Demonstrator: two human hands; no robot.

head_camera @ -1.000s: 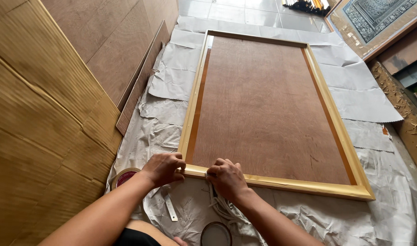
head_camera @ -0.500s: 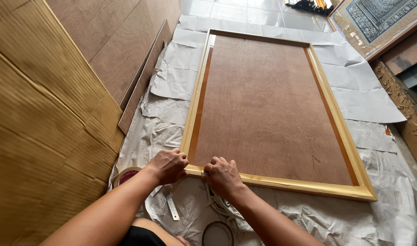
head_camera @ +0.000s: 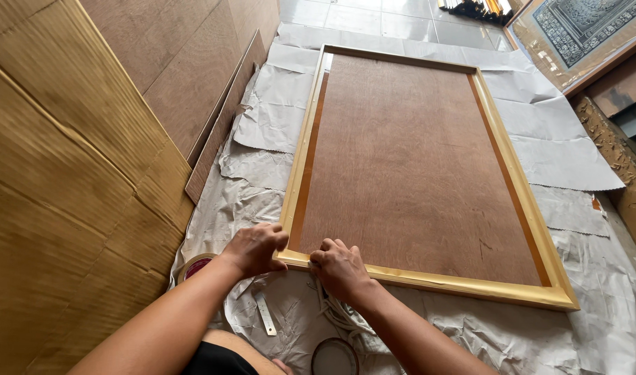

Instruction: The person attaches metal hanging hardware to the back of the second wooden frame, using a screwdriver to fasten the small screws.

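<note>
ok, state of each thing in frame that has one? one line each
gold picture frame: flat, face down, backing board in
left hand: gripping frame's near-left corner
right hand: fingers on frame's near rail
tape roll: flat on the paper
white paper sheets: spread out, crumpled

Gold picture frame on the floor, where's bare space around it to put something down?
Free: the crumpled white paper right of the gold frame, and the paper strip between frame and leaning boards. Crowded: the near edge, where both hands, tape roll, metal strip and cord lie.
</note>
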